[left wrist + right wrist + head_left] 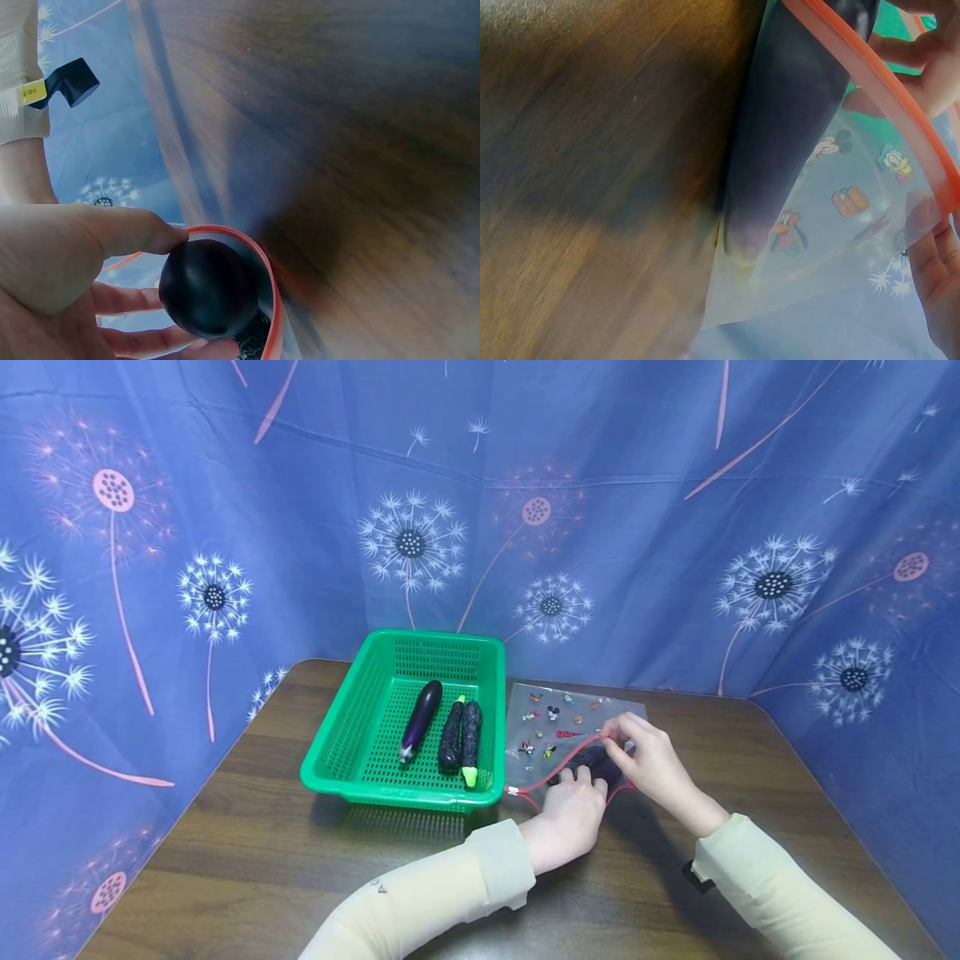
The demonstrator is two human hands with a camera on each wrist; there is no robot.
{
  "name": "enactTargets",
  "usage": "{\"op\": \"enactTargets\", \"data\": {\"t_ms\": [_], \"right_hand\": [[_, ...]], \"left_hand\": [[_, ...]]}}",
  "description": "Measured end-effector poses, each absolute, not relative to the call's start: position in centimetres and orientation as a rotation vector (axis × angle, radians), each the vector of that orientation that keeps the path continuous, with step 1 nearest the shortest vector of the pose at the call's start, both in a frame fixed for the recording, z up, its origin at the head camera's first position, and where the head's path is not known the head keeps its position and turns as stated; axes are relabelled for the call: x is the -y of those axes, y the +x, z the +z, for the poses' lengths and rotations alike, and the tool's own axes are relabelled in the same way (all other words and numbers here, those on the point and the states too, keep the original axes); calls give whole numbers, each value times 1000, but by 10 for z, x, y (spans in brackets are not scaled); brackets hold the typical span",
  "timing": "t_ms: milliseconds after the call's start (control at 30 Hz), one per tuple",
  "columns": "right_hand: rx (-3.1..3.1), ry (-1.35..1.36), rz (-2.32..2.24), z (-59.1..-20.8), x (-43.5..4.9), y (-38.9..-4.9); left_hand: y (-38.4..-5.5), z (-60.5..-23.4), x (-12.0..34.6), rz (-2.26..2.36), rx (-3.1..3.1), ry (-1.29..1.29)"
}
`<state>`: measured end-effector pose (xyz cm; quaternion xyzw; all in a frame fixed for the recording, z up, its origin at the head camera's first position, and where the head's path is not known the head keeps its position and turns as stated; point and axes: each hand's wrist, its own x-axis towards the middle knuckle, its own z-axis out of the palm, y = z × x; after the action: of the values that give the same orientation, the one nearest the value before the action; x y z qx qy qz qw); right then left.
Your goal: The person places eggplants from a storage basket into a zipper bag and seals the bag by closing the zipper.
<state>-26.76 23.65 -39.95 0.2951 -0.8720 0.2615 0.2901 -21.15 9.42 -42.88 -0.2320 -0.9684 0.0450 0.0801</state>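
With the left hand [572,810], gripping the blunt end of a dark eggplant [206,289], with thumb on one side and fingers on the other. With the right hand [651,760], slightly beyond and to the right of the left, pinching the coral-red rim [901,105] of a clear printed bag [555,727]. Apart from each other, though close together across the bag's mouth.

Between the hands, lying mostly inside the bag: that same eggplant, with narrow tip pointing into the film and blunt end just within the red loop. Held by the blunt end, probably to let the slimmer tip lead. Rim raised by the right fingers, likely to keep the film clear of the left hand. Beside the eggplant, near the left fingertips: a wrinkled vegetable [253,339], partly hidden. To the left of the left hand, at the rim's far end: a white slider [513,791], placed there perhaps to free the mouth's whole width.

Farther left of the left hand, next to the bag: a green basket [405,794] holding a loose eggplant [422,720] and two wrinkled vegetables [451,739], seemingly set within easy reach. Under both hands, a wooden table [247,843]; beyond, a blue dandelion curtain [637,568].
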Motion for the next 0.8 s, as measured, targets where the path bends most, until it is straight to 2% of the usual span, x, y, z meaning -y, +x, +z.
{"op": "enactTargets", "data": {"t_ms": [800], "right_hand": [[2299, 827, 704, -400, -240, -268]], "left_hand": [[-199, -427, -82, 173, 2791, -705]]}}
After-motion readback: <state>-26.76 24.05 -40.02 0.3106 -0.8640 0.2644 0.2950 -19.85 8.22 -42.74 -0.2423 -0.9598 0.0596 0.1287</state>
